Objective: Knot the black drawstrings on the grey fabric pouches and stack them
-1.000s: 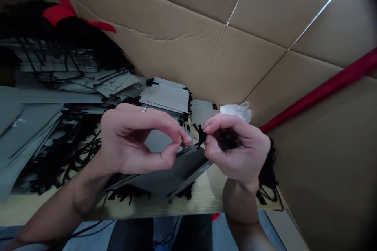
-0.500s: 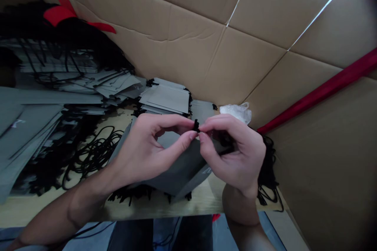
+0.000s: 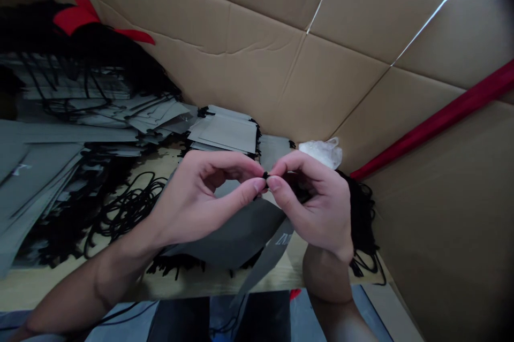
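Note:
Fingertip to fingertip, my left hand (image 3: 203,200) and my right hand (image 3: 319,205) pinch a short bit of black cord (image 3: 265,175) between thumbs and forefingers. Most of the cord is hidden by the fingers. Below the hands is a flat grey bag (image 3: 236,235), possibly of paper. A grey flap with white lettering (image 3: 277,248) hangs tilted under my right hand, over the table's front edge. Whether this flap is joined to the cord I cannot tell.
Stacked grey bags (image 3: 223,132) with black cord ends stand behind the hands. More grey bags (image 3: 44,171) and loose black cords (image 3: 124,208) lie left. A clear plastic bag (image 3: 321,152) and a black cord bundle (image 3: 363,213) are right. Cardboard walls (image 3: 225,26) enclose the table.
The fingers have drawn closer round the cord, so less of it shows. My right hand has shifted slightly left. The lettered grey flap has swung down and shows more of its print.

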The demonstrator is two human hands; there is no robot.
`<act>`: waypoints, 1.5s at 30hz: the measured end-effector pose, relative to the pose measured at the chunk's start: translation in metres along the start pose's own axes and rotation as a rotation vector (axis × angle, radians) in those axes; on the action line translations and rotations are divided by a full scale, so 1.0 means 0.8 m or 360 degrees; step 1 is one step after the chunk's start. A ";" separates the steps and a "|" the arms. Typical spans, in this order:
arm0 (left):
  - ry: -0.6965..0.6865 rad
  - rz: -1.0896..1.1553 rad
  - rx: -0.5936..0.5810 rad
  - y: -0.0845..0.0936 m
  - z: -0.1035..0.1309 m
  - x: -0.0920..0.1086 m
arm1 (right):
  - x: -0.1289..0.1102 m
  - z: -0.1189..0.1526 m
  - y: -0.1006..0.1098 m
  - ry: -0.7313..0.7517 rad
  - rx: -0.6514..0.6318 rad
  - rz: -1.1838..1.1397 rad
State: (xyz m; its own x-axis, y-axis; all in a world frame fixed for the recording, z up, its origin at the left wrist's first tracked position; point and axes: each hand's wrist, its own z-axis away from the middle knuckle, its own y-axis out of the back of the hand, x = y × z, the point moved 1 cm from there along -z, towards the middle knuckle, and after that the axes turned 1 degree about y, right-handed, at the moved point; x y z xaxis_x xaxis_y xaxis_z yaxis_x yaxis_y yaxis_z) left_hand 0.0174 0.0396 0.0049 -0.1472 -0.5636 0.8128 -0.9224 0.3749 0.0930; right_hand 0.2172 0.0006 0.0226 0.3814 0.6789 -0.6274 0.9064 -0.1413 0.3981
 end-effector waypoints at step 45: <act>0.0101 -0.0285 -0.0602 0.010 -0.003 0.006 | 0.035 -0.009 0.007 0.0119 -0.0393 -0.0394</act>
State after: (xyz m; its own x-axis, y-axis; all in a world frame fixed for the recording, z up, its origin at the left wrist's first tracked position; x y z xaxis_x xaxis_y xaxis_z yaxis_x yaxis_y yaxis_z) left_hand 0.0107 0.0420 0.0107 0.0366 -0.6026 0.7972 -0.7336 0.5255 0.4309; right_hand 0.2318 0.0241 0.0118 0.1331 0.7231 -0.6778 0.8950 0.2061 0.3956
